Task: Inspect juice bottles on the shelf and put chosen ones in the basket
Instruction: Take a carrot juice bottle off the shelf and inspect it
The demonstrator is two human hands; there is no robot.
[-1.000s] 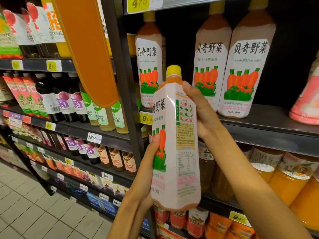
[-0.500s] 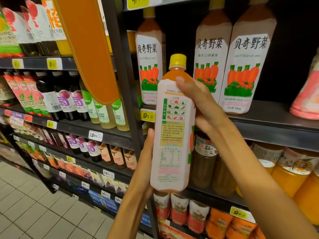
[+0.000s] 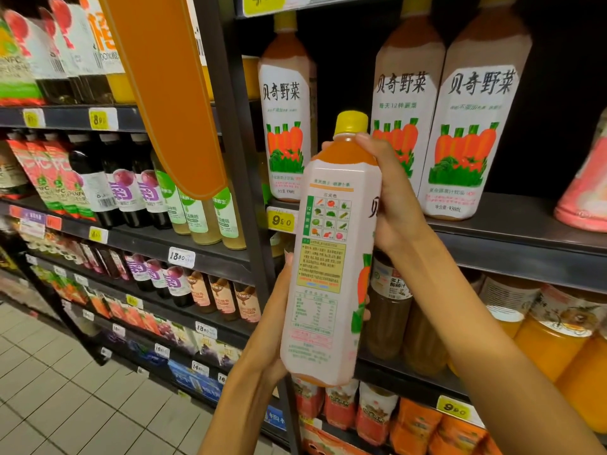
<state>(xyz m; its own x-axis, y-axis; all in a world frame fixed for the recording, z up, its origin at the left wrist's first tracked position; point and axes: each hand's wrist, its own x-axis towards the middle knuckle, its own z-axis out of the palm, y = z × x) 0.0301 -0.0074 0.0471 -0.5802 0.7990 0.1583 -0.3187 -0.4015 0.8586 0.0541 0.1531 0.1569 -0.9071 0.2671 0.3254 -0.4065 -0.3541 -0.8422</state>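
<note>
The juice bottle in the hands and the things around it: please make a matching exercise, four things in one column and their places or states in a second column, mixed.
Things:
1. held bottle
2. left hand
3. right hand
4. yellow price tag

Places or states:
A. grip near the neck
B. on the shelf edge
C. supports the bottle's lower part
D. ingredient panel faces the camera

Pairs: 1-D, 2-C, 3-A, 4-B

Orange hanging sign (image 3: 164,93), yellow price tags (image 3: 281,221), tiled floor (image 3: 65,389).
</note>
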